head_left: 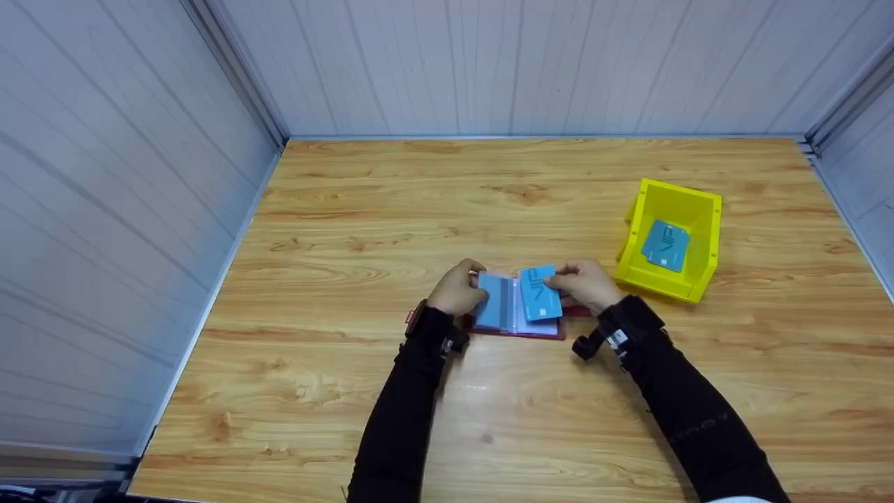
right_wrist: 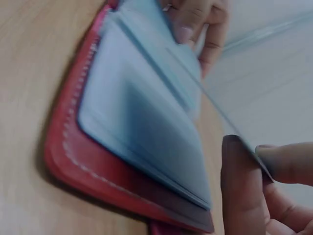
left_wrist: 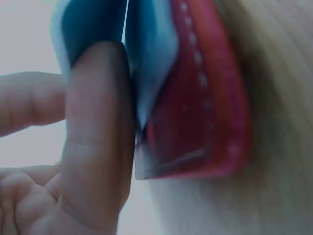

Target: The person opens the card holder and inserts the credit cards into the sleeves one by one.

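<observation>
A red card holder with clear plastic sleeves lies spread on the table. My left hand pinches the holder's left-side sleeves, which hold a blue card, between thumb and finger; in the left wrist view the thumb presses on them. Above the right-side sleeve, my right hand pinches a blue VIP card by its right edge. In the right wrist view that card appears nearly edge-on, apart from the sleeve below it.
A yellow bin stands to the right, beyond my right hand, with blue VIP cards inside. White panel walls bound the wooden table at the back and sides.
</observation>
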`<state>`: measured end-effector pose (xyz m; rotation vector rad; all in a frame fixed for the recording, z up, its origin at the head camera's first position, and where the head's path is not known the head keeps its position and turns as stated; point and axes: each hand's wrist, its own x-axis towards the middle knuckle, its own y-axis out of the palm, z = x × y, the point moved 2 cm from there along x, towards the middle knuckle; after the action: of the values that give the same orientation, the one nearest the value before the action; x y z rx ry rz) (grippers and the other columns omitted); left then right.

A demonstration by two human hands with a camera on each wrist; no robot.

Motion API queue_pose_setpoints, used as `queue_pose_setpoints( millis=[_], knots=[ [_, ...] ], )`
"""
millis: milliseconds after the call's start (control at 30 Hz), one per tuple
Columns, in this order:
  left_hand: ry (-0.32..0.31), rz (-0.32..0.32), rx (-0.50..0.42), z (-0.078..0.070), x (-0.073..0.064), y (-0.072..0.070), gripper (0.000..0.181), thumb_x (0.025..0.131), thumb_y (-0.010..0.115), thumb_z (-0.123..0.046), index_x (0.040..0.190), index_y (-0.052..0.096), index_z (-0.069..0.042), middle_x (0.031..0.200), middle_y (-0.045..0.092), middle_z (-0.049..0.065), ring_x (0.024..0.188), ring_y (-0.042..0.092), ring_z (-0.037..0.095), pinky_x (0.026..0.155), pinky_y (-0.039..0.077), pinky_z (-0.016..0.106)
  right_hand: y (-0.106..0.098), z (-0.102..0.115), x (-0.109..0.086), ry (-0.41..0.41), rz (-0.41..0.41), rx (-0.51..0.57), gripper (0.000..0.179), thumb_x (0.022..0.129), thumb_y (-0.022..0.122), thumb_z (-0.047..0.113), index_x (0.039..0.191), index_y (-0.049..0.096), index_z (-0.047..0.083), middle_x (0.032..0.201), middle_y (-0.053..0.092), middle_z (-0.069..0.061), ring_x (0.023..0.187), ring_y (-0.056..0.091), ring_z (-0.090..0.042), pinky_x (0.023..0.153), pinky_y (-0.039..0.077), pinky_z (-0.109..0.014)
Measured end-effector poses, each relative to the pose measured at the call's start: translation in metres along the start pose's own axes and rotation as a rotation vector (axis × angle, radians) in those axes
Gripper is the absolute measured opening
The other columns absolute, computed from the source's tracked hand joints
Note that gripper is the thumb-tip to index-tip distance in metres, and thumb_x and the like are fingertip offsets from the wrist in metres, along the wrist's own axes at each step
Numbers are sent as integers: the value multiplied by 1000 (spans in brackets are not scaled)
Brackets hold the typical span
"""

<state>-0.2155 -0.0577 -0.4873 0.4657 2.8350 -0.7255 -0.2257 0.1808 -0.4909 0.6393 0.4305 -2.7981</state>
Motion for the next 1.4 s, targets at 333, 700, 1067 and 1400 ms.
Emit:
queue_pose_setpoints(
  millis=[333,700,1067,1400],
  knots=[
    [-1,8,-29,1,0,0,46,83,58,4,128,51,1,76,47,-2,62,45,11,53,40,21,18,1,1,-56,8,-38,13,91,64,7,98,58,-2,78,61,2,61,61,-7,57,56,-22],
    [-9,19,-80,1,-1,-1,46,84,59,6,129,50,1,75,47,-1,60,46,10,53,43,20,26,2,4,-45,-4,-127,26,90,69,13,106,55,-2,75,56,0,53,58,-6,50,54,-20],
    [-5,24,-66,2,1,0,44,85,61,4,128,51,-1,76,46,-1,62,44,11,55,39,22,35,6,3,-64,7,-57,20,90,69,10,95,53,0,70,58,-2,47,60,-7,49,55,-22],
    [-35,29,-122,2,0,0,46,87,61,3,131,49,-1,79,50,1,65,50,13,54,45,23,38,9,2,-47,-3,-89,31,90,68,10,111,52,-6,75,59,-5,50,61,-8,52,56,-23]
  ],
)
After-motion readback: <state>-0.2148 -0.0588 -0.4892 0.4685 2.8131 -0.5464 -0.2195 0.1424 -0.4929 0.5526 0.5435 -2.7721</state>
